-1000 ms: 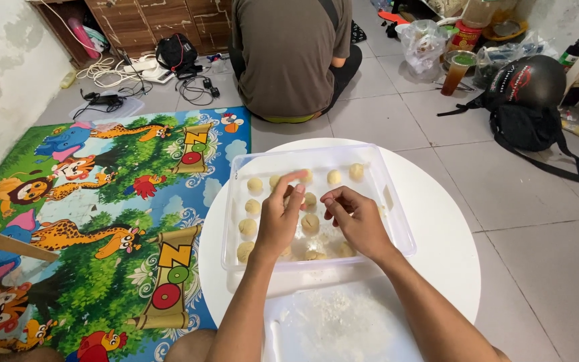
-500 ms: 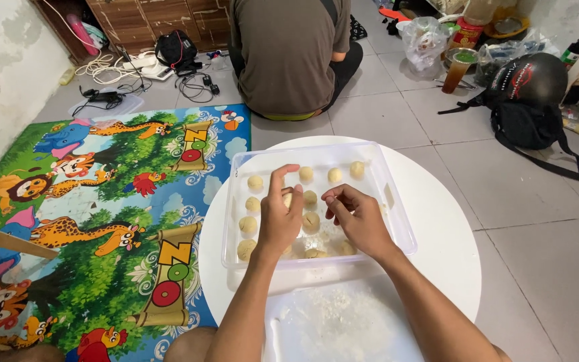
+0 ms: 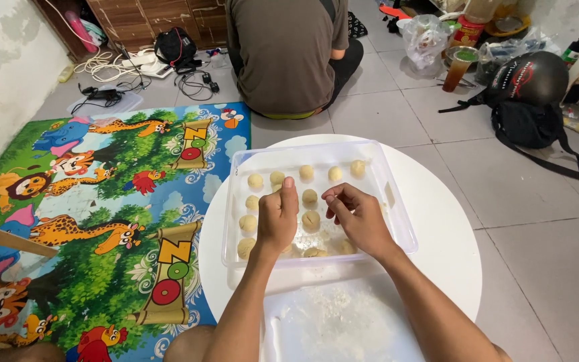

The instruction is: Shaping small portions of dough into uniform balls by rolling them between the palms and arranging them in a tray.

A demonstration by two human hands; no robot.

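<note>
Bright cartoon animals cover the play mat (image 3: 95,221) spread on the tiled floor at the far left, with a tangle of cables (image 3: 135,74) beyond it near the wall. Next to the mat a round white table (image 3: 437,268) is set, and on it a clear plastic tray (image 3: 397,221) holds small pale dough balls (image 3: 310,220) laid in loose rows.

Over the tray's left half the left hand (image 3: 277,218) is held loosely fisted, the fingers curled in and the thumb raised; whether a ball is enclosed cannot be told. Just beside it the right hand (image 3: 360,218) is held with its fingertips drawn together in a pinch above the middle of the tray — anything between them is hidden. Nearer the body a white sheet (image 3: 343,322) dusted with flour is laid on the table.

The placing would probably be done best with a light touch: each ball set down in its own gap, apart from its neighbours, and not squashed — the rows kept even.

Further right, a seated person's back (image 3: 286,53) is seen beyond the table, then a dark helmet (image 3: 527,77) and a black bag (image 3: 524,124) on the floor.
</note>
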